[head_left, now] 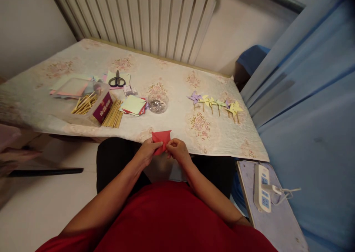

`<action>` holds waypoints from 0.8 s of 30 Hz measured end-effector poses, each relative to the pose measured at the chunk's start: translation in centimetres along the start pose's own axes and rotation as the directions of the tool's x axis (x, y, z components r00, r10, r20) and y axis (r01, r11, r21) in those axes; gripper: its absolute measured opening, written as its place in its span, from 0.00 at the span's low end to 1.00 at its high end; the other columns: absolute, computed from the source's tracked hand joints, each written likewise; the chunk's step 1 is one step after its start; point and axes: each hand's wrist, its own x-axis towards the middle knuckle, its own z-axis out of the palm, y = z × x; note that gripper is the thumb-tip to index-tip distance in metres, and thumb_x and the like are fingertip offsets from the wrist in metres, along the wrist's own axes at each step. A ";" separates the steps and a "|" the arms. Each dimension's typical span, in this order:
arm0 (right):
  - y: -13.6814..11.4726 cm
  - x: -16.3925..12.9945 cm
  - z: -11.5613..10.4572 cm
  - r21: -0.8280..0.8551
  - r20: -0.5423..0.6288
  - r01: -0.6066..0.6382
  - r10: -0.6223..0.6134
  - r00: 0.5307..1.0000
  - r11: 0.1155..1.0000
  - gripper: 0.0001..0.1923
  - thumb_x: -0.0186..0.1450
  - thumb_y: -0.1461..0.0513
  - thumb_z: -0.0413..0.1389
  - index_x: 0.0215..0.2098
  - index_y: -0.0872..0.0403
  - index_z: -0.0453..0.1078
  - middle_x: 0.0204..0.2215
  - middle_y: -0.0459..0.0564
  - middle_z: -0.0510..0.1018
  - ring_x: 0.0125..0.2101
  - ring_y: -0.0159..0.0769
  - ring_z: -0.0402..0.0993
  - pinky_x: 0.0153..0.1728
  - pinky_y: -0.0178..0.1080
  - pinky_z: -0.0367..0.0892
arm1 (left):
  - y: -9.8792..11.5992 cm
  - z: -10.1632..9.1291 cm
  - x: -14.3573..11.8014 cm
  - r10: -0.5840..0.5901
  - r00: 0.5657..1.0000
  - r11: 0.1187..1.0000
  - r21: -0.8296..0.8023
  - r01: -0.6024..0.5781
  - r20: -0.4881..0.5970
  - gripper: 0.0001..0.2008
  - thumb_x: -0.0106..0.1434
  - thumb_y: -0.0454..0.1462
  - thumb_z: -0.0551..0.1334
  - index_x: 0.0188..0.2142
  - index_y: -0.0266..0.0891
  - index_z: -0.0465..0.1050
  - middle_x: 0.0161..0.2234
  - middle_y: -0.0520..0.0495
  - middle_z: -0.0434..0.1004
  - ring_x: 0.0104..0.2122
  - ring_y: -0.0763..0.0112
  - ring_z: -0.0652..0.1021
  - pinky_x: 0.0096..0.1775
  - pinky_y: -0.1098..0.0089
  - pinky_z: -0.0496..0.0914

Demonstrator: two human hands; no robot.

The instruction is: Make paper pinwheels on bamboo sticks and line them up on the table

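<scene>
right, the red paper (161,139) sits in mid-air just off the near edge of the desk (177,78), above the person's lap, pinched between both hands. the left hand (146,151) has its grip narrow on the paper's lower left, thumb lying across the sheet; the right hand (177,150) has its fingers closed on the lower right corner. it looks like a thin, light sheet, partly folded, with a flat top edge and angled sides. i'd judge it crisp enough to hold a crease but easy to tear or crumple, so the edges and corners are the place to hold it, gently.

out onto the desk now: a pale floral cloth covers it. straight ahead, a small clear bowl (158,103) of something glittery, too fine to name. left of that, a fanned stack of coloured paper squares (133,106), then loose wooden sticks (113,114) beside a clear box (91,109) with more sticks inside. further back, black-handled scissors (117,81) on flat pastel sheets. off to the right, a row of finished paper pinwheels (216,103) on sticks, purple and yellow. lower right, a white power strip (262,187) on a grey surface.
</scene>
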 end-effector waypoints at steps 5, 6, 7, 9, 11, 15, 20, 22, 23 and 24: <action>0.2 0.2 0.3 -0.032 -0.039 0.020 -0.021 0.999 0.999 0.04 0.53 0.65 0.54 0.22 0.52 0.63 0.14 0.40 0.72 0.13 0.28 0.68 0.14 0.29 0.57 | -0.3 -0.2 0.3 0.017 1.000 1.000 -0.004 -0.017 0.006 0.04 0.47 0.33 0.65 0.25 0.36 0.71 0.20 0.52 0.72 0.20 0.76 0.70 0.28 0.73 0.64; 0.2 0.3 0.4 -0.037 -0.046 0.022 -0.023 0.999 0.999 0.04 0.53 0.65 0.54 0.22 0.52 0.63 0.14 0.40 0.72 0.13 0.28 0.68 0.14 0.29 0.58 | -0.3 -0.2 0.3 0.022 1.000 1.000 0.003 -0.022 0.011 0.04 0.47 0.33 0.64 0.24 0.36 0.71 0.20 0.53 0.72 0.20 0.76 0.70 0.28 0.73 0.63; 0.2 0.3 0.4 -0.043 -0.053 0.021 -0.023 0.998 0.999 0.04 0.53 0.65 0.54 0.22 0.52 0.63 0.14 0.40 0.72 0.13 0.28 0.68 0.14 0.29 0.58 | -0.3 -0.2 0.3 0.027 1.000 1.000 0.012 -0.027 0.014 0.03 0.46 0.33 0.64 0.24 0.36 0.70 0.20 0.53 0.72 0.20 0.77 0.69 0.27 0.73 0.62; 0.1 0.2 0.5 -0.062 -0.057 0.017 -0.020 0.998 0.998 0.05 0.53 0.66 0.54 0.21 0.53 0.63 0.14 0.40 0.71 0.12 0.28 0.67 0.14 0.29 0.58 | -0.2 -0.1 0.2 0.033 0.999 0.999 0.032 -0.033 0.007 0.03 0.46 0.32 0.63 0.23 0.36 0.70 0.20 0.53 0.71 0.20 0.77 0.69 0.26 0.73 0.61; 0.0 0.2 0.5 -0.085 -0.052 0.022 -0.027 0.998 0.996 0.05 0.53 0.66 0.54 0.22 0.53 0.63 0.14 0.40 0.72 0.13 0.28 0.67 0.15 0.29 0.59 | -0.1 0.0 0.1 0.034 0.999 0.998 0.046 -0.034 -0.014 0.03 0.45 0.32 0.63 0.22 0.36 0.69 0.18 0.53 0.70 0.20 0.76 0.68 0.26 0.74 0.59; -0.1 0.0 0.5 -0.086 -0.039 0.030 -0.034 0.999 0.996 0.05 0.54 0.65 0.55 0.21 0.53 0.64 0.15 0.40 0.71 0.13 0.27 0.66 0.15 0.30 0.58 | 0.0 -0.1 0.1 0.039 0.999 0.998 0.060 -0.036 -0.036 0.04 0.45 0.33 0.64 0.22 0.36 0.69 0.18 0.54 0.69 0.19 0.77 0.67 0.25 0.74 0.58; 0.0 0.0 0.3 -0.030 -0.006 0.033 -0.033 0.999 0.999 0.05 0.55 0.63 0.55 0.23 0.52 0.64 0.16 0.40 0.71 0.13 0.27 0.65 0.14 0.30 0.56 | 0.0 -0.2 0.0 0.023 0.999 1.000 0.019 -0.022 -0.031 0.06 0.46 0.34 0.65 0.26 0.36 0.72 0.21 0.51 0.72 0.21 0.75 0.70 0.27 0.73 0.61; 0.0 0.0 0.3 -0.025 0.007 0.024 -0.024 1.000 0.999 0.05 0.55 0.62 0.56 0.23 0.52 0.64 0.16 0.40 0.71 0.13 0.27 0.65 0.14 0.30 0.56 | 0.0 -0.2 0.0 0.012 1.000 1.000 0.018 -0.012 -0.027 0.06 0.45 0.35 0.66 0.26 0.35 0.72 0.20 0.51 0.73 0.21 0.74 0.70 0.27 0.73 0.62; 0.1 0.0 0.3 -0.028 0.013 0.023 -0.023 1.000 0.999 0.05 0.55 0.62 0.56 0.23 0.52 0.64 0.16 0.40 0.71 0.13 0.27 0.65 0.14 0.29 0.56 | 0.0 -0.2 0.0 0.015 0.999 1.000 0.024 -0.014 -0.031 0.07 0.45 0.35 0.66 0.26 0.35 0.72 0.21 0.51 0.73 0.21 0.74 0.70 0.27 0.73 0.62; 0.1 0.0 0.3 -0.031 0.017 0.023 -0.023 1.000 0.999 0.04 0.55 0.62 0.56 0.24 0.52 0.65 0.16 0.40 0.71 0.13 0.27 0.65 0.14 0.29 0.56 | -0.1 -0.2 0.1 0.020 0.999 0.999 0.029 -0.019 -0.034 0.07 0.45 0.35 0.66 0.26 0.35 0.73 0.21 0.51 0.73 0.21 0.74 0.70 0.27 0.73 0.62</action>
